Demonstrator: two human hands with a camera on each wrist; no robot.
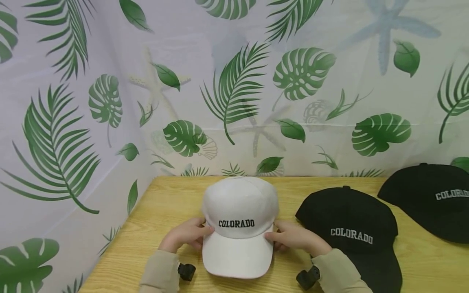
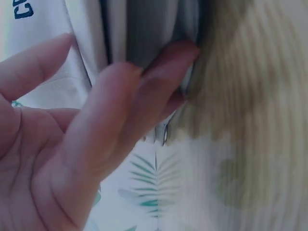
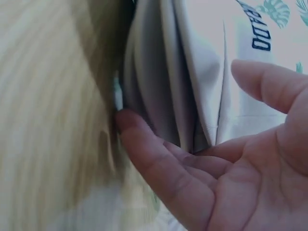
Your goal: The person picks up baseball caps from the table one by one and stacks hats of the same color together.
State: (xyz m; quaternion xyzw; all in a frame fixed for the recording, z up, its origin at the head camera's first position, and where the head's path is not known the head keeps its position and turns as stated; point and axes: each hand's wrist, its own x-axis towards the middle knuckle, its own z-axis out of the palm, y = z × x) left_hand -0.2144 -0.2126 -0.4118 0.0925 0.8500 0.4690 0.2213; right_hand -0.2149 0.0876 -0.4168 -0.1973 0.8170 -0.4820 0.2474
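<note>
A white baseball cap [image 1: 239,203] with dark COLORADO lettering stands near the middle of the wooden table, its brim toward me. My left hand [image 1: 185,235] holds its left side where crown and brim meet, thumb on the front and fingers around the edge. On the opposite side my right hand [image 1: 299,237] holds it the same way. Several pale layers [image 2: 144,29] lie one behind another beside the fingers in the left wrist view. Similar fabric layers [image 3: 168,72] show in the right wrist view; whether they belong to one cap or to stacked caps I cannot tell.
A black COLORADO cap [image 1: 348,219] lies just right of my right hand, partly behind the sleeve [image 1: 340,270]. Another black cap [image 1: 428,195] sits farther right, cut off by the frame edge. Behind the table [image 1: 176,191] hangs a leaf-printed cloth [image 1: 249,89].
</note>
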